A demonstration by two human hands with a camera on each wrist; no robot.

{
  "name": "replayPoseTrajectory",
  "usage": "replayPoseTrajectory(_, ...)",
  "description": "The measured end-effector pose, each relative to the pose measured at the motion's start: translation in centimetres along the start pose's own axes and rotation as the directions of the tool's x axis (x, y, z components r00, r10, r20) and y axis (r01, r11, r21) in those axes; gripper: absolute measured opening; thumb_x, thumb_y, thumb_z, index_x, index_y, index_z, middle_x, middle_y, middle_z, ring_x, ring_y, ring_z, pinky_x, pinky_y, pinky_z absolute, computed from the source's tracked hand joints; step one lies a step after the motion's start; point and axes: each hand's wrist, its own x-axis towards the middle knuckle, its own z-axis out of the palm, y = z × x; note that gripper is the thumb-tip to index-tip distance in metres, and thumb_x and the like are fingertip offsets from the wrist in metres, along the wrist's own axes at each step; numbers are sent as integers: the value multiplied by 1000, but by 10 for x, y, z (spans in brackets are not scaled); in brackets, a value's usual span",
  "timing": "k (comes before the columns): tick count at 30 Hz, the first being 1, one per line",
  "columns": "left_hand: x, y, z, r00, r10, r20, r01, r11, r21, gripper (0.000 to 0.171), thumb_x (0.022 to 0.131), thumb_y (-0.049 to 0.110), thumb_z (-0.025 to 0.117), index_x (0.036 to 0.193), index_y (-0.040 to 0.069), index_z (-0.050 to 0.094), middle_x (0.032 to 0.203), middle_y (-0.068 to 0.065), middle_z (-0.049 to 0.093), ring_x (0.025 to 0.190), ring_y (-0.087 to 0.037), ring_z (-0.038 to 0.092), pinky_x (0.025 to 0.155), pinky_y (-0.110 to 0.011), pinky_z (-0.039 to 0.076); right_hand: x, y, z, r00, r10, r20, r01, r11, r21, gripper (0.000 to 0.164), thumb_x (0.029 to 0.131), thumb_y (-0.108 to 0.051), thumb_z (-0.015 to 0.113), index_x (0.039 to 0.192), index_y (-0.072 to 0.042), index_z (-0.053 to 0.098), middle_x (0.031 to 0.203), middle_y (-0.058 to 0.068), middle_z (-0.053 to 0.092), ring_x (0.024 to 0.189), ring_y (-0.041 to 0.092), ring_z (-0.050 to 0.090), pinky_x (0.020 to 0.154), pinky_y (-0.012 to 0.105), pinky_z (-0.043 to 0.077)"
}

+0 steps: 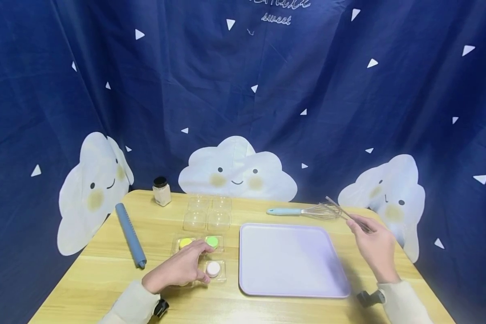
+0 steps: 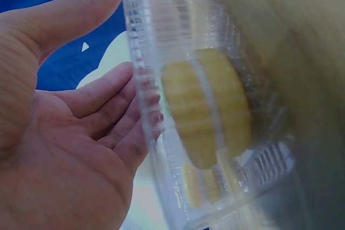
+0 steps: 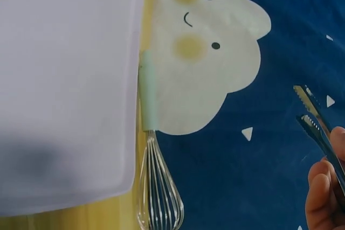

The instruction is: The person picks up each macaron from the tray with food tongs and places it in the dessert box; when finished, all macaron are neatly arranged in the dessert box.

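My left hand [image 1: 184,265] reaches over a clear plastic tray [image 1: 223,275], fingers loosely spread and thumb tip at its near side. The tray's compartments hold a yellow macaron [image 1: 185,243], a green macaron [image 1: 212,241] and a pale pink macaron [image 1: 213,269]; the hand hides the near-left part. In the left wrist view, fingers overlap the ribbed tray wall, beside a brownish-yellow macaron [image 2: 207,109]. My right hand [image 1: 374,247] grips metal tongs [image 3: 318,130], raised at the table's right; their serrated tips stand apart, with nothing between them.
A pale purple rectangular tray [image 1: 289,261] lies between the hands. Behind it rests a whisk [image 1: 285,211] with a light blue handle. A clear compartmented lid [image 1: 206,213], a black-capped jar [image 1: 162,192] and a blue-grey rolled stick [image 1: 130,236] are at the left. A cloud-print curtain [image 1: 243,112] hangs behind.
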Motion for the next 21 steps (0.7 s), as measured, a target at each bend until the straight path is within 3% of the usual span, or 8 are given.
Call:
replayPoseTrajectory(5,-1,0,0,1000,-10,-3,10,1000,-2,74,68,28,92,131,3,62,137,-13,59,126,-34,57,111,-60,45,0,7,-2,1000,19,-24,-18,1000,13,26,89,-31,79,110,-16,80,103,8,80,67,-24,55,61,4,47)
replayPoseTrajectory(8,0,0,0,1000,0,-2,0,1000,2,74,68,28,91,131,3,62,134,-10,60,124,-32,58,110,-59,47,1,13,-4,997,65,-29,-64,997,32,30,90,-34,77,114,-16,79,85,-17,77,58,-18,58,51,9,48)
replayPoseTrajectory(12,0,-1,1,1000,0,-1,0,1000,-2,74,67,28,92,130,3,62,135,-11,60,126,-34,57,111,-60,46,2,21,-5,992,115,-52,-113,992,51,34,91,-36,75,117,-14,77,72,-48,53,56,-19,56,51,8,46)
replayPoseTrajectory(21,0,-1,1,1000,-1,-2,1,1000,-2,75,67,29,92,131,3,62,136,-13,60,126,-34,57,111,-60,45,0,30,-8,978,206,-29,-204,977,59,40,93,-40,72,127,-18,73,68,-49,55,59,-22,56,53,10,46)
